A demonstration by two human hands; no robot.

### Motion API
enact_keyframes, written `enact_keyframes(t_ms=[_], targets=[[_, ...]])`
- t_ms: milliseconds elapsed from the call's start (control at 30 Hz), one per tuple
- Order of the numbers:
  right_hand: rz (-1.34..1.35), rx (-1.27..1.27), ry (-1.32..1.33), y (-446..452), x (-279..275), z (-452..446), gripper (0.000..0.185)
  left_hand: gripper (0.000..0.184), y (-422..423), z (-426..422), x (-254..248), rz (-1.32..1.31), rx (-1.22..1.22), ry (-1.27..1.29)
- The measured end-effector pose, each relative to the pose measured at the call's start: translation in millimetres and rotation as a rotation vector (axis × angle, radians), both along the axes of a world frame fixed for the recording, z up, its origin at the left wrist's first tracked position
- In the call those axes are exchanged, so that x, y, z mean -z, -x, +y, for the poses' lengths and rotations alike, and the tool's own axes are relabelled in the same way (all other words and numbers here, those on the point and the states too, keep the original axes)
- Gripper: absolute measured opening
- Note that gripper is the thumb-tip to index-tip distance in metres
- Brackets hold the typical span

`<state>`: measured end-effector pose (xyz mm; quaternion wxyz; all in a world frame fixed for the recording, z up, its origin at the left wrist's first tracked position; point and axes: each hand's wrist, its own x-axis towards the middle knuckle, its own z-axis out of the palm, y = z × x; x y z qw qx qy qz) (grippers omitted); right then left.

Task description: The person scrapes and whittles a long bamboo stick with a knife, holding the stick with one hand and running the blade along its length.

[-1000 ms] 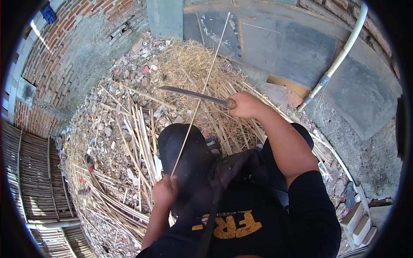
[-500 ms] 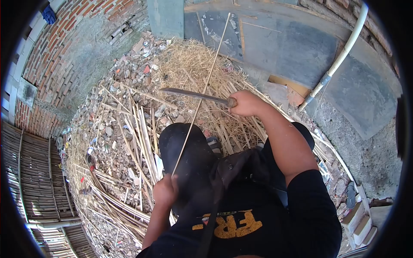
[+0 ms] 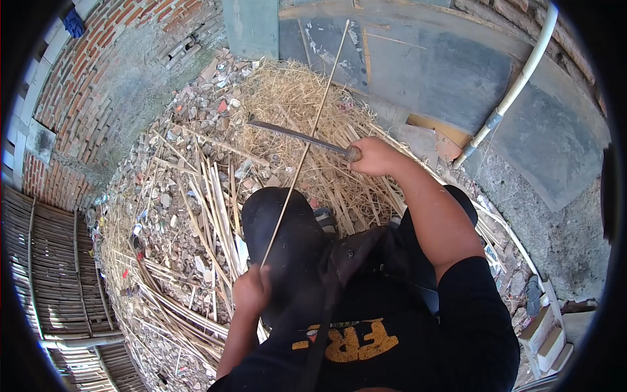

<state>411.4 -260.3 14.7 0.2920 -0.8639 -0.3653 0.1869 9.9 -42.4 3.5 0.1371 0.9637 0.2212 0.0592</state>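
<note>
Head view: straw (image 3: 281, 85) lies beyond a long stick (image 3: 318, 116), which a knife (image 3: 284, 132) crosses, apparently for shaving. Right hand (image 3: 373, 157) is wrapped round the handle; left hand (image 3: 251, 291) pinches the stick's near end; steady blade angle seems called for.

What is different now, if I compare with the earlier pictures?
The blade in the right hand has tilted: its tip swung slightly farther from the person. Nothing was visibly taken hold of or let go. The left hand and the thin strip it holds stayed nearly as they were.
</note>
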Motion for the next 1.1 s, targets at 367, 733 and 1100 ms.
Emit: enact_keyframes(t_ms=[367, 733, 1100], targets=[[-0.046, -0.017, 0.037, 4, -36, -13, 0.038, 0.029, -1, 2, 2, 0.017, -0.008, 0.011], [-0.054, 0.016, 0.092, 11, -40, -12, 0.036, 0.031, 0, 0, 3, 0.013, -0.004, 0.010], [-0.057, 0.067, 0.093, 2, -36, -15, 0.034, 0.036, 11, -3, -10, 0.003, 0.006, -0.019]])
